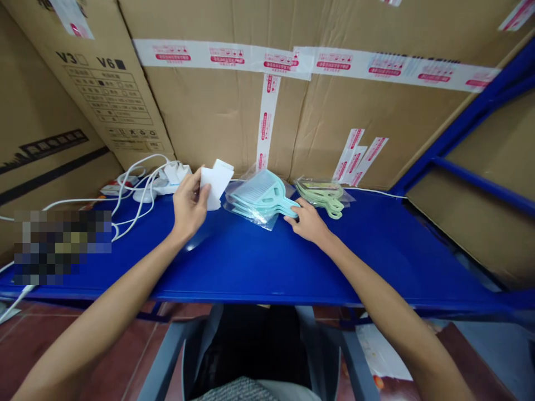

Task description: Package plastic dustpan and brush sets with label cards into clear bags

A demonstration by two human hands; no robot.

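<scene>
Right hand (308, 221) grips the blue dustpan's handle (286, 206), slanting right toward the table's front edge (234, 295); left hand (189, 205) pinches white cards (215, 185).

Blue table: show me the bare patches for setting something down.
Free: the front of the blue table between left forearm and right forearm; also from right forearm to the blue frame. Crowded: the back, from white plugs and cables past turquoise dustpans to green packaged items.
</scene>
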